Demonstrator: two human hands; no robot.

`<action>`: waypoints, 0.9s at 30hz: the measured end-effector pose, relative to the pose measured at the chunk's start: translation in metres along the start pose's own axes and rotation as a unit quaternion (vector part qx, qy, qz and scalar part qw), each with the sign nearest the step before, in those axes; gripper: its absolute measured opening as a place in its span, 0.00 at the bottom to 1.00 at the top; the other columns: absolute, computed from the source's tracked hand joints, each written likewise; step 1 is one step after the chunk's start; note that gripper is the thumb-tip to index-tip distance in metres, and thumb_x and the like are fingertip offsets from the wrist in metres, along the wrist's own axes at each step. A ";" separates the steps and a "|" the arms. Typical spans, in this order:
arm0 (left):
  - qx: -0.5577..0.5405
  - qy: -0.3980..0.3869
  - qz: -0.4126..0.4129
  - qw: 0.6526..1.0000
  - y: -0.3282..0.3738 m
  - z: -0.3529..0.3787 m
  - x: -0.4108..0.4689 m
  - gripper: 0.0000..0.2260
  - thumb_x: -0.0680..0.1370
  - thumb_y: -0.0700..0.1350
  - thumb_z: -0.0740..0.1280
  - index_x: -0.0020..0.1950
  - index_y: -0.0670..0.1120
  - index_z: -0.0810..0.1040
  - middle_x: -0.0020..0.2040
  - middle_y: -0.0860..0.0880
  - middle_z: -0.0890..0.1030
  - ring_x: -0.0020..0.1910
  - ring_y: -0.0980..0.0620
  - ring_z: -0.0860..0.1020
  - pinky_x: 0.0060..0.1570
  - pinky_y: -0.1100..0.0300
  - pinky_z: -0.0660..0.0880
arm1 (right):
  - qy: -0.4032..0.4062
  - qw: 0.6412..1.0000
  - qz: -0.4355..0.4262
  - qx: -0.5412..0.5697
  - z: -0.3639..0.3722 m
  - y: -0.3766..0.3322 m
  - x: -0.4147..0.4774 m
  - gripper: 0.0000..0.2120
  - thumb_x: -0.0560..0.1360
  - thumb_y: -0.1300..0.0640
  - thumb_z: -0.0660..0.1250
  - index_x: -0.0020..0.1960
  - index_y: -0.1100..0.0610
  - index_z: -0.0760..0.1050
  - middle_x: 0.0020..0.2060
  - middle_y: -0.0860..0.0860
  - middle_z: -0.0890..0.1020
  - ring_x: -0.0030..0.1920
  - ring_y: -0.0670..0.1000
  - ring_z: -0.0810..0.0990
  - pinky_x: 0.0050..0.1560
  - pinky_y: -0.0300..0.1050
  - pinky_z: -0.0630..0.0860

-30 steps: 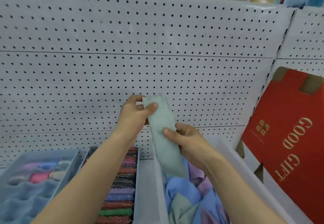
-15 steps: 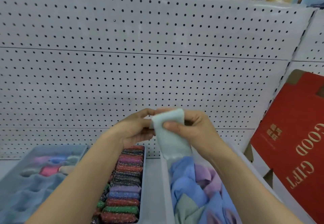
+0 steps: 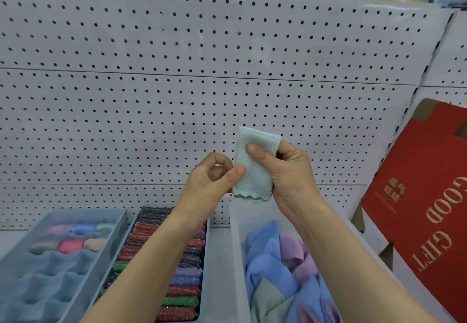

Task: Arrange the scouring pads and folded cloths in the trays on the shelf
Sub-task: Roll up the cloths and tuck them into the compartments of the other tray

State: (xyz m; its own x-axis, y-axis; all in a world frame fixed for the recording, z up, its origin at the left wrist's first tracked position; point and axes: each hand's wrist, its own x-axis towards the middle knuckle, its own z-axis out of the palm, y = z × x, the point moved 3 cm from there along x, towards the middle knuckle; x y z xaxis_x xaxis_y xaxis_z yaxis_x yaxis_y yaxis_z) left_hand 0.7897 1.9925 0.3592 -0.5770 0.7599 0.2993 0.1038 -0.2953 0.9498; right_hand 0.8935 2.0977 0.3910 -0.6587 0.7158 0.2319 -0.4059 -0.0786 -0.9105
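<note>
While both hands are raised before the white pegboard (image 3: 151, 108), we see the right hand (image 3: 290, 171) pinch the mint cloth (image 3: 252, 171), thumb on its front and fingers behind, and the left hand (image 3: 209, 183) nip its left edge between thumb and curled fingers. We judge that this double hold keeps the fold tight until it is put down. The cloth is in the air, a small rectangle with a waffle-like weave and a wavy lower hem. At 6 o'clock under it stands a white bin (image 3: 236, 259) of loose, soft cloths (image 3: 267, 254). At 7 o'clock is a tray (image 3: 207, 272) of glittery scouring pads (image 3: 182, 279) in rows. At 8 o'clock is a grey compartment tray (image 3: 50, 284) with some rolled cloths (image 3: 73, 244), probably its destination.
</note>
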 end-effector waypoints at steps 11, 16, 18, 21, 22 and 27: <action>0.007 -0.025 -0.030 0.999 -0.004 0.001 0.002 0.12 0.69 0.45 0.75 0.38 0.42 0.74 0.37 0.42 0.78 0.39 0.47 0.76 0.45 0.51 0.75 | 0.004 0.999 0.037 0.000 -0.011 -0.001 0.002 0.07 0.73 0.54 0.72 0.44 0.58 0.83 0.38 0.53 0.84 0.41 0.52 0.83 0.45 0.51 0.80; 0.023 -0.012 -0.031 0.999 -0.006 0.002 0.003 0.12 0.74 0.36 0.73 0.36 0.42 0.71 0.29 0.53 0.74 0.28 0.58 0.71 0.31 0.67 0.70 | 0.009 1.000 0.027 -0.001 -0.010 0.006 0.005 0.07 0.76 0.60 0.70 0.50 0.63 0.82 0.43 0.57 0.84 0.46 0.56 0.82 0.51 0.56 0.80; 0.026 0.000 -0.037 0.999 -0.007 0.000 0.002 0.11 0.74 0.36 0.73 0.39 0.43 0.72 0.29 0.53 0.74 0.28 0.58 0.71 0.31 0.67 0.70 | 0.010 1.000 0.025 -0.014 -0.011 0.007 0.006 0.10 0.76 0.59 0.70 0.54 0.64 0.81 0.47 0.59 0.84 0.48 0.57 0.83 0.53 0.57 0.80; 0.019 0.028 -0.055 0.998 -0.009 -0.002 0.002 0.11 0.74 0.35 0.73 0.47 0.44 0.72 0.31 0.51 0.76 0.29 0.56 0.74 0.32 0.65 0.71 | -0.053 0.991 0.077 -0.093 -0.010 0.008 0.006 0.13 0.76 0.56 0.70 0.59 0.60 0.79 0.51 0.57 0.85 0.48 0.56 0.85 0.47 0.51 0.82; 0.012 0.046 -0.058 0.997 -0.011 -0.003 0.002 0.12 0.74 0.35 0.73 0.48 0.44 0.71 0.31 0.50 0.77 0.29 0.54 0.75 0.32 0.64 0.72 | -0.079 0.982 0.112 -0.132 -0.010 0.009 0.004 0.14 0.76 0.55 0.70 0.61 0.58 0.78 0.50 0.56 0.85 0.47 0.55 0.85 0.45 0.49 0.82; -0.010 0.102 -0.048 0.994 -0.013 -0.010 0.002 0.12 0.75 0.36 0.72 0.53 0.46 0.73 0.36 0.44 0.81 0.34 0.49 0.81 0.36 0.57 0.78 | -0.067 0.975 0.138 -0.162 -0.018 0.018 0.001 0.25 0.72 0.65 0.74 0.66 0.54 0.70 0.44 0.63 0.85 0.41 0.56 0.85 0.42 0.48 0.82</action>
State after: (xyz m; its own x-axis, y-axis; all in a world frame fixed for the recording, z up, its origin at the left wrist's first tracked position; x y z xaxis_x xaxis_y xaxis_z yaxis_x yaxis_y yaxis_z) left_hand 0.7791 1.9917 0.3463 -0.7357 0.6530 0.1799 0.0245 -0.2398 0.9705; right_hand 0.8973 2.1093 0.3685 -0.8006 0.5990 -0.0147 0.0059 -0.0167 -0.9998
